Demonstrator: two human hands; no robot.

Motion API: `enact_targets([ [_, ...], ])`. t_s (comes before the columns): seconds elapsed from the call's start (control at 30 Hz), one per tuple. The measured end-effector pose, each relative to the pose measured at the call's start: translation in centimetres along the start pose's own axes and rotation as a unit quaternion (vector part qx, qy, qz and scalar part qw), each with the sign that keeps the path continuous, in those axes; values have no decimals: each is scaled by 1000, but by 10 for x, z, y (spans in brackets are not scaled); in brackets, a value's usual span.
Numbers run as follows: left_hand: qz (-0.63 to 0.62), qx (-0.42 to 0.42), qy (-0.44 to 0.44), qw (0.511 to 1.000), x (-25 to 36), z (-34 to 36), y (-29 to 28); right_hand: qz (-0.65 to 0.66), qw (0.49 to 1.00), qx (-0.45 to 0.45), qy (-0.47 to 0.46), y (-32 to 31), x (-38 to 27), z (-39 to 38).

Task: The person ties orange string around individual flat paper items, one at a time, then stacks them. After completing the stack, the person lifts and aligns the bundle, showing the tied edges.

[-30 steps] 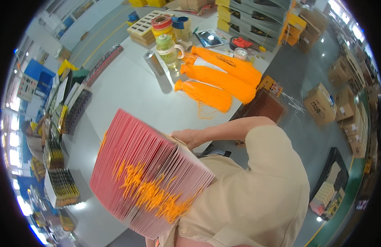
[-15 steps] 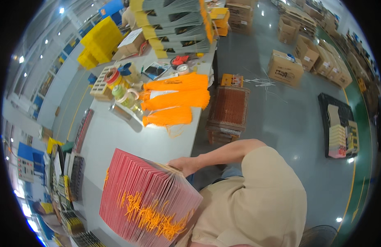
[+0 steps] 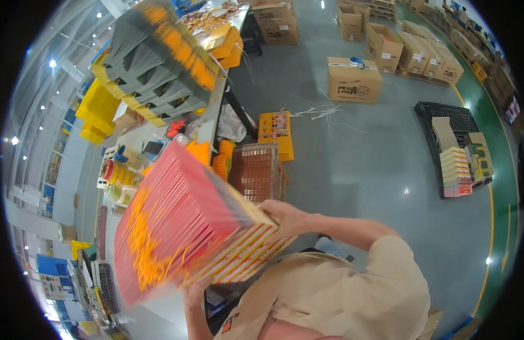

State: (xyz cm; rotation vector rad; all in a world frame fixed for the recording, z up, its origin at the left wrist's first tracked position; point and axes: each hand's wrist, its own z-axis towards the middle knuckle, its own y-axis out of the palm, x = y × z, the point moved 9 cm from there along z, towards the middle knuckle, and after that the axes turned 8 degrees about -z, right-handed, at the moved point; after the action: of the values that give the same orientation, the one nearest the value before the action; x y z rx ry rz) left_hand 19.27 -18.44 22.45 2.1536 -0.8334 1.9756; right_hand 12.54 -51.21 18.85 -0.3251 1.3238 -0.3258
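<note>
Between my two hands is a thick stack of red folded paper sheets [image 3: 182,195], with a tuft of orange strings [image 3: 143,249] trailing across its face. White, red and yellow printed edges [image 3: 239,255] show along its side nearest my body. My right hand [image 3: 281,218] is closed around the stack's right corner. Under its near lower edge, my left hand [image 3: 195,290] grips it from below; most of those fingers are hidden. The stack is tilted and held above the table [image 3: 160,306], its left part blurred by motion.
Behind the stack stand bundles of orange strings [image 3: 199,152], tape rolls [image 3: 117,173] and a tall pile of grey sheets [image 3: 160,68]. A brown woven stool [image 3: 255,170] is right of the table. Cartons [image 3: 352,79], loose white straps [image 3: 324,107] and a black pallet [image 3: 443,122] lie on the floor.
The red stack has risen from the table and swung around, now showing its printed edges. My left hand has come into view beneath it. The view has turned to the right.
</note>
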Motion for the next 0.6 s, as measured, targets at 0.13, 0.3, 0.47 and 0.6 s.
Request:
enact_targets([
  [0.13, -63, -92, 30, 993, 51, 79, 113, -17, 996, 46, 80, -104, 46, -48],
  [0.3, -92, -196, 109, 970, 105, 173, 216, 46, 985, 115, 119, -193, 97, -55],
  [0.47, -166, -202, 50, 964, 120, 296, 296, 78, 977, 142, 137, -281, 175, -14],
  [0.6, -213, -227, 59, 948, 139, 427, 368, 113, 963, 168, 177, -368, 259, 48],
])
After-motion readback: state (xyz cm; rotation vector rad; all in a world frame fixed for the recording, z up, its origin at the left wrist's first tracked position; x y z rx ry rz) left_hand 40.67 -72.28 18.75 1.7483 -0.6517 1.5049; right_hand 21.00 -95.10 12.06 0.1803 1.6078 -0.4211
